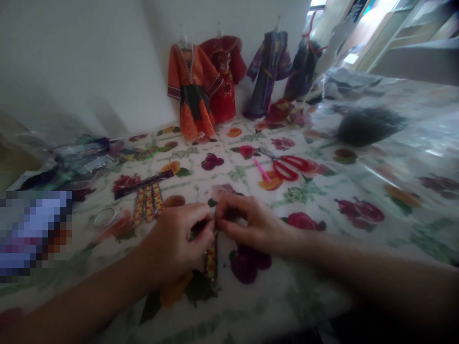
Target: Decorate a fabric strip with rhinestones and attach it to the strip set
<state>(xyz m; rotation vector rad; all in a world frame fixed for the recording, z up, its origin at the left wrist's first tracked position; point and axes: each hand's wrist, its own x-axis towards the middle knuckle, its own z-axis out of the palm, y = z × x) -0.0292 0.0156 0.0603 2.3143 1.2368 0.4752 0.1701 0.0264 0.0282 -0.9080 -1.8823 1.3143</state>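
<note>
A narrow ribbon trim (211, 262) with a yellow and red pattern and dark edges hangs below my meeting fingertips. My left hand (181, 234) is closed in a pinch at its upper end. From the other side, my right hand (249, 222) pinches thumb and index finger together at the same end, the fingertips of both hands touching or nearly so. The exact grip on the end is hidden by the fingers. More strips of the same trim (148, 203) lie beyond my left hand, beneath a dark purple strip (143, 184).
Red-handled scissors (292, 167) and a pink stick (262, 170) lie ahead to the right. A tape roll (104, 218) is at left. Small doll-size garments (193, 91) stand along the wall. Plastic-wrapped pieces (84, 155) lie far left, a dark bundle (369, 125) right.
</note>
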